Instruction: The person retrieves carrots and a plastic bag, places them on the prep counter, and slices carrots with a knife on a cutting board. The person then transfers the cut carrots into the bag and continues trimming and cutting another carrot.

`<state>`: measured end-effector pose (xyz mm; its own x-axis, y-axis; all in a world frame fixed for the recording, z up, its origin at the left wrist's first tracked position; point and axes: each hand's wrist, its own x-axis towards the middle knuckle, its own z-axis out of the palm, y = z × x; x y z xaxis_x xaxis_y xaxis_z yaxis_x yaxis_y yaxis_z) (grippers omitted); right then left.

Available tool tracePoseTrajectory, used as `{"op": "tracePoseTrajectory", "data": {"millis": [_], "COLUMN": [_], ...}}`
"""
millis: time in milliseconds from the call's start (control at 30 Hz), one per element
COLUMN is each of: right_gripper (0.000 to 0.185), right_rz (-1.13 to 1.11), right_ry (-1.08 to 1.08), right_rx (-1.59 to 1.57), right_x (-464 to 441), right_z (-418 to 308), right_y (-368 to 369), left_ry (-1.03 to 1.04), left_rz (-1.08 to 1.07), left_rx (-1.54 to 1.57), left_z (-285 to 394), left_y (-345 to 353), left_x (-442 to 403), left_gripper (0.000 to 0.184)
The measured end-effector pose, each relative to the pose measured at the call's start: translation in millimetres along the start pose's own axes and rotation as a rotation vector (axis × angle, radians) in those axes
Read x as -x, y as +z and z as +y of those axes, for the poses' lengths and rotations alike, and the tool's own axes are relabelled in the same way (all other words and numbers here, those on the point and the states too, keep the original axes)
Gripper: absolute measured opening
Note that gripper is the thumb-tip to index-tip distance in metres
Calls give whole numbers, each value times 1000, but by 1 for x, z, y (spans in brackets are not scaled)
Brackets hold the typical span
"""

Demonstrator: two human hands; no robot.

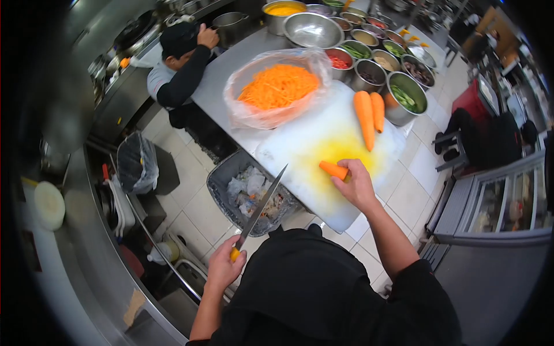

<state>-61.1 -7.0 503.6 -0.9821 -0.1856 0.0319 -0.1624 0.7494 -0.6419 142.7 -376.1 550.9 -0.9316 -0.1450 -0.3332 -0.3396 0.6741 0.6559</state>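
My left hand (pixel 226 262) is closed around the yellow handle of a long knife (pixel 261 210), its blade slanting up over a waste bin (pixel 216 187). My right hand (pixel 356 183) grips a short carrot piece (pixel 333 169) above the yellow-stained part of a white cutting board (pixel 288 151). Two whole carrots (pixel 364 115) lie side by side on the board, beyond my right hand. Shredded carrot (pixel 279 86) fills a clear plastic bag (pixel 234 109) at the board's far left.
Metal pots of cut vegetables (pixel 406 98) crowd the far right of the steel table (pixel 216 86). A person (pixel 182 69) in a dark cap is at its left side. Another bin (pixel 137 161) stands left; a glass-fronted fridge (pixel 502 202) is right.
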Motion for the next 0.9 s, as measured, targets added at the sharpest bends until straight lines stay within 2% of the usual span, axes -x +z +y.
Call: {"op": "tracePoseTrajectory", "data": {"millis": [100, 200, 300, 400, 600, 667, 800, 900], "right_gripper": [54, 53, 60, 53, 33, 31, 28, 27], "right_rz": [264, 321, 252, 147, 91, 76, 84, 98], "right_ry": [-42, -178, -213, -161, -6, -71, -156, -136], "right_rx": [-39, 22, 44, -110, -229, -173, -94, -118], "right_x": [11, 15, 9, -2, 1, 0, -3, -3], "right_z": [-29, -43, -36, -13, -8, -12, -10, -8], "right_y": [-15, -30, -23, 10, 5, 2, 4, 7], "left_ry": [62, 69, 24, 32, 121, 73, 142, 169], "left_rz": [-34, -66, -92, -97, -148, -173, -242, -264], "left_rx": [-36, -56, -49, -48, -198, -274, -341, -367], "left_z": [21, 39, 56, 55, 56, 62, 98, 110], "left_y": [5, 8, 9, 15, 22, 26, 16, 13], "left_x": [-26, -40, -43, -44, -45, -47, -36, -31], "left_gripper": [45, 44, 44, 43, 40, 38, 35, 33]}}
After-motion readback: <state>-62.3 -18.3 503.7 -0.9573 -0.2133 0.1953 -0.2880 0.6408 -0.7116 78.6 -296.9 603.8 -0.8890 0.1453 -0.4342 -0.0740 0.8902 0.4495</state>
